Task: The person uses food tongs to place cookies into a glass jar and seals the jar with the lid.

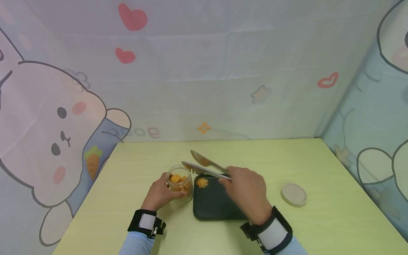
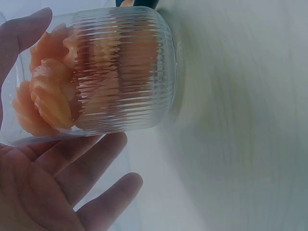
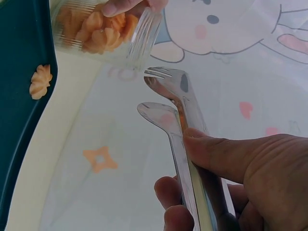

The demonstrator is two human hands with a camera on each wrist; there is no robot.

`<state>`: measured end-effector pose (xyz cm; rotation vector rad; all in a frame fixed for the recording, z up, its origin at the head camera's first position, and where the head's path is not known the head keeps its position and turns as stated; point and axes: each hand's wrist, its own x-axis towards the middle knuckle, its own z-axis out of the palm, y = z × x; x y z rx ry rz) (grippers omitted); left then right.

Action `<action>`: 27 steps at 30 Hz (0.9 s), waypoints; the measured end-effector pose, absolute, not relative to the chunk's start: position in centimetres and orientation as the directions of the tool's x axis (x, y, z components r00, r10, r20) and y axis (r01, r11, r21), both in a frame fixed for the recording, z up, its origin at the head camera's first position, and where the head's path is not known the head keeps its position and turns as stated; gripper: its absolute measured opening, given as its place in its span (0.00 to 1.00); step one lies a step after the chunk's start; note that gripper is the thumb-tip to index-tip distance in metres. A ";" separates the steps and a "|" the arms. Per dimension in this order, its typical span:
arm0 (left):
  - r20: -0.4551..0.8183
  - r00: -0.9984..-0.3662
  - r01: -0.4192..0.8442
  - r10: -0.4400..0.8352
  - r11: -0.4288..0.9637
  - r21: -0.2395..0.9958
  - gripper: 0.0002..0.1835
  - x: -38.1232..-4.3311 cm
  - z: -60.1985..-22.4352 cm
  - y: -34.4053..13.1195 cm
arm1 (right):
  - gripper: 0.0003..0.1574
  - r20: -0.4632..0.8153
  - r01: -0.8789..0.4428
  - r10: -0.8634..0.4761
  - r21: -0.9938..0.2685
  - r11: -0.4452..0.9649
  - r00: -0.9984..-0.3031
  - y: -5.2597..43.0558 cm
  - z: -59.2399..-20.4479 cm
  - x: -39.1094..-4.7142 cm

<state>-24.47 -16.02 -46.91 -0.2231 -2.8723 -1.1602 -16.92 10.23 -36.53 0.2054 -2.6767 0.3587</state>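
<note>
My left hand (image 1: 162,194) holds a clear glass jar (image 1: 184,197) on the table, thumb and fingers around its sides. Inside the jar are several orange, ridged cookies (image 2: 50,91); the jar's lower wall is ribbed. My right hand (image 1: 247,189) grips metal serving tongs (image 3: 185,120), one tip forked and the other spoon-shaped. The tong tips are spread apart with nothing between them, and they reach over toward the jar's mouth. One ridged cookie (image 1: 202,182) lies in the back left corner of a dark tray (image 1: 216,202), just right of the jar.
A round, pale lid (image 1: 294,194) lies on the yellow-green table (image 1: 331,219) to the right of the tray. Behind the table hangs a printed cloth backdrop (image 1: 204,71), which continues along the right side.
</note>
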 end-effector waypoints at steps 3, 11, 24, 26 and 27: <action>0.088 -0.989 0.147 0.119 0.710 0.688 0.45 -24.5 -46.9 -16.0 | 0.13 0.433 -0.189 -0.077 -0.222 0.957 -0.898 10.5 -36.7 -17.0; 0.081 -0.989 0.143 0.120 0.708 0.691 0.45 -24.6 -47.0 -16.0 | 0.14 0.393 -0.158 -0.050 -0.247 0.956 -0.918 11.2 -37.4 -17.3; 0.077 -0.990 0.139 0.118 0.713 0.688 0.47 -24.4 -46.9 -16.0 | 0.18 0.327 -0.122 -0.040 -0.236 0.964 -0.944 11.5 -40.0 -18.3; 0.079 -0.990 0.140 0.118 0.714 0.686 0.48 -24.4 -46.8 -16.0 | 0.18 0.314 -0.117 -0.038 -0.234 0.965 -0.949 11.5 -40.4 -18.5; 0.079 -0.990 0.138 0.116 0.714 0.686 0.48 -24.4 -46.8 -16.0 | 0.18 0.309 -0.115 -0.040 -0.230 0.966 -0.950 11.5 -40.6 -18.5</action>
